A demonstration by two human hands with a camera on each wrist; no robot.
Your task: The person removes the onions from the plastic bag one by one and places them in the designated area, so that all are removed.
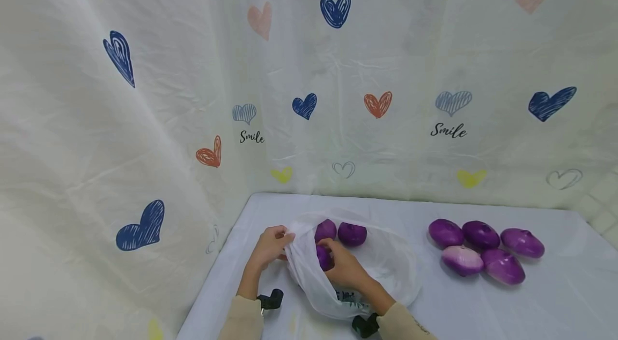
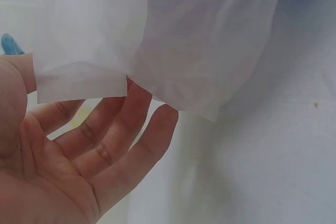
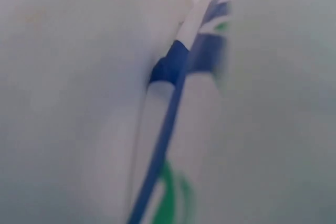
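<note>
1. Head view: I see the left hand (image 1: 269,248) pinching the white plastic bag (image 1: 308,282) at its rim on the table (image 1: 555,302).
2. I see the right hand (image 1: 348,269) in the bag's mouth, fingers curled round a purple onion (image 1: 323,258); two more onions (image 1: 352,234) lie beyond it.
3. I judge the onion firm, moderately heavy and slick-skinned: grip around its widest girth.
4. I judge the bag light, limp and easily torn: hold a gathered fold of rim.
</note>
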